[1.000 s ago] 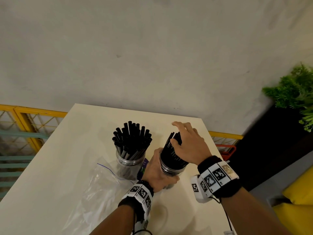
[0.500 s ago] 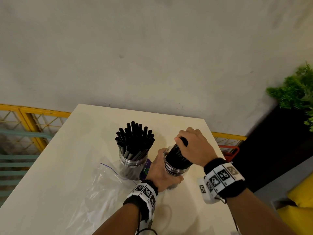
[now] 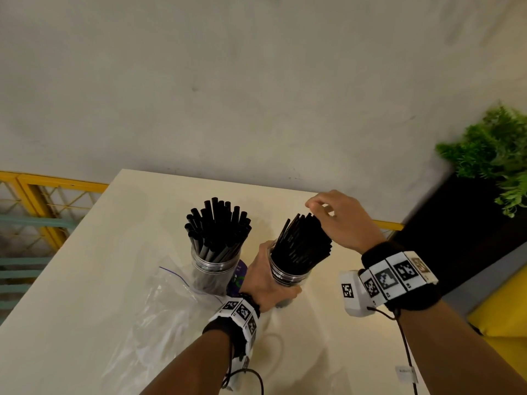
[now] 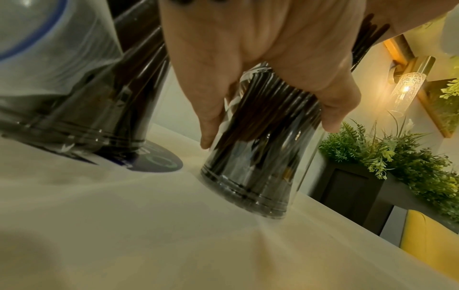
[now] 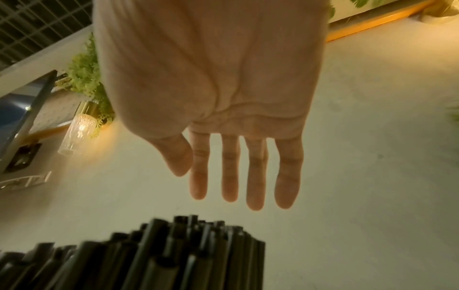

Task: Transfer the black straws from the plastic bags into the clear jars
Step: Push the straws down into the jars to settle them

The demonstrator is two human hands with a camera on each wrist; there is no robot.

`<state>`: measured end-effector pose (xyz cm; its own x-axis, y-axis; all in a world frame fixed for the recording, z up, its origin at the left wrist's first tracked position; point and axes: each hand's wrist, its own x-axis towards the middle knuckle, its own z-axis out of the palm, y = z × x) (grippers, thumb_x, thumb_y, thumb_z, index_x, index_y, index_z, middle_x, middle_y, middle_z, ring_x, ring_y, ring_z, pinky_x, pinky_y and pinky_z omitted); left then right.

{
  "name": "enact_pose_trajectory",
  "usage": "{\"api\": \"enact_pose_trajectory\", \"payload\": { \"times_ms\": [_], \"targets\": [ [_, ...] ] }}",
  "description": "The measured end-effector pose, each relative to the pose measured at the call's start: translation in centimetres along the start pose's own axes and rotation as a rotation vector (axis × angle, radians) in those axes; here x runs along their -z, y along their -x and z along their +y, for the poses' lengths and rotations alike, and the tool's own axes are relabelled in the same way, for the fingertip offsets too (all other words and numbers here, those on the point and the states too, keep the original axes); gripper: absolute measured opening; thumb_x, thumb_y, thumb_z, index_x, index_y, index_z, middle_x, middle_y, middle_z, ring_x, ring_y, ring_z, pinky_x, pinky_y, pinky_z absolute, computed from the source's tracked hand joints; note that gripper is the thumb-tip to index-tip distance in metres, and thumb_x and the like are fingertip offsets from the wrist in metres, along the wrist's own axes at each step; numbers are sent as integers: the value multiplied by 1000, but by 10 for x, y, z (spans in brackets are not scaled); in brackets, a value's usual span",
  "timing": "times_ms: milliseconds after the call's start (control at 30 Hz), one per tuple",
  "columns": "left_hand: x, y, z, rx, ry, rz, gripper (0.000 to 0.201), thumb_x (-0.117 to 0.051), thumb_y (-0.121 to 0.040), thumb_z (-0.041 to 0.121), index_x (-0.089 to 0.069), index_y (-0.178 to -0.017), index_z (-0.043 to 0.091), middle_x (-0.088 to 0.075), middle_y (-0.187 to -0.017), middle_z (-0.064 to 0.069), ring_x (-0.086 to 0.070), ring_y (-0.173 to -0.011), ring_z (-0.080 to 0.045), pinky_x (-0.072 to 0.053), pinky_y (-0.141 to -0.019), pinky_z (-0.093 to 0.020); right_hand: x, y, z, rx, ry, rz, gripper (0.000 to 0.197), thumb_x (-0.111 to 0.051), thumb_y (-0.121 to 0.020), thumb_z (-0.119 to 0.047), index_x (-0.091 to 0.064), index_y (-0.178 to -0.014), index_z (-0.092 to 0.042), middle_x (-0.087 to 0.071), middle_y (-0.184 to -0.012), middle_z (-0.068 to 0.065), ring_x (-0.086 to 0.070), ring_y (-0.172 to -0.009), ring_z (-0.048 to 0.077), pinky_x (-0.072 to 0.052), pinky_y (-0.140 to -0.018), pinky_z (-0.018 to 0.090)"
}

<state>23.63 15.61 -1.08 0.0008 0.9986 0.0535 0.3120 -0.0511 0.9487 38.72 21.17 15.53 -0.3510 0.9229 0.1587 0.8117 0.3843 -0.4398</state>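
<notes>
Two clear jars stand on the cream table (image 3: 85, 280), both packed with black straws. The left jar (image 3: 215, 269) stands free with its straws (image 3: 218, 223) fanned out. My left hand (image 3: 265, 283) grips the right jar (image 3: 289, 276) around its wall, seen close in the left wrist view as the jar (image 4: 258, 157) tilts slightly on the table. Its straws (image 3: 303, 242) lean right. My right hand (image 3: 339, 220) hovers just above those straw tips with fingers straight and spread, holding nothing; the right wrist view shows the hand (image 5: 238, 176) over the straw tips (image 5: 149, 255).
An empty clear plastic bag (image 3: 159, 315) with a blue zip line lies left of the jars. A dark round lid or coaster (image 4: 154, 160) sits under the left jar. Past the table's right edge are a dark planter (image 3: 456, 218) with greenery and a yellow seat (image 3: 507, 315).
My right hand was pressing down on the straws in the right jar; it has now lifted off and opened. The straws stand taller and lean right. My left hand keeps gripping the jar.
</notes>
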Motion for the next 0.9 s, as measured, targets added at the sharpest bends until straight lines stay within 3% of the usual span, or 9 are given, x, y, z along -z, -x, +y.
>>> {"api": "enact_pose_trajectory", "payload": {
  "times_ms": [67,133,233,300,400,533,633,733,900],
  "targets": [
    [0,0,1,-3,0,-1,104,-89,-53,38,-30,-138,32,-64,-123,9,-64,-112,-16,-55,-97,-42,-7,6,-6,-33,21,40,24,-46,-99,-34,-67,-104,-25,-61,-111,1,-58,-107,23,-46,-94,35],
    [1,0,0,-6,0,-2,103,-89,-54,37,-29,-138,32,-63,-124,9,-63,-113,-16,-55,-97,-43,-22,12,-15,-79,109,68,36,-42,-95,-52,-61,-115,-30,-55,-124,1,-52,-117,24,-45,-99,43],
    [1,0,0,12,-10,-10,102,-89,-55,37,-27,-136,34,-62,-125,9,-63,-112,-15,-55,-96,-43,-51,14,-31,-197,229,-33,59,-32,-88,-72,-48,-132,-37,-38,-144,1,-38,-131,30,-40,-101,59],
    [0,-3,2,34,-16,-29,107,-87,-52,41,-24,-139,33,-63,-123,6,-64,-110,-17,-56,-95,-44,-67,8,-32,-239,301,-50,56,-31,-91,-68,-53,-127,-31,-41,-138,4,-39,-128,33,-44,-94,59],
    [0,-5,4,75,-44,-40,121,-82,-46,47,-22,-147,18,-62,-124,5,-63,-112,-18,-53,-100,-42,-73,-1,-28,-227,279,112,32,-42,-94,-42,-63,-100,-19,-50,-106,5,-48,-106,29,-47,-69,40],
    [1,0,1,23,-9,-17,105,-87,-53,35,-29,-140,29,-63,-125,7,-64,-112,-18,-56,-96,-41,-63,0,-14,-134,135,166,14,-49,-89,-30,-57,-84,-20,-51,-90,-2,-46,-89,20,-43,-67,34],
    [2,1,2,-5,-8,-19,103,-87,-55,34,-29,-139,28,-60,-126,7,-62,-113,-17,-55,-96,-42,-62,0,-2,50,189,60,10,-50,-89,-26,-57,-84,-20,-53,-89,-4,-46,-89,18,-50,-73,41],
    [2,1,2,-24,-4,-19,104,-88,-55,33,-29,-141,25,-59,-128,7,-61,-114,-15,-54,-97,-41,-62,-4,1,130,196,7,10,-51,-90,-25,-59,-87,-20,-54,-93,-3,-46,-91,17,-52,-77,42],
    [3,-1,0,-26,6,-28,104,-88,-55,33,-29,-141,26,-59,-130,7,-60,-117,-16,-53,-100,-40,-60,-5,0,52,181,12,17,-52,-90,-36,-60,-104,-28,-48,-118,-3,-49,-107,17,-54,-80,41]
  ]
}}
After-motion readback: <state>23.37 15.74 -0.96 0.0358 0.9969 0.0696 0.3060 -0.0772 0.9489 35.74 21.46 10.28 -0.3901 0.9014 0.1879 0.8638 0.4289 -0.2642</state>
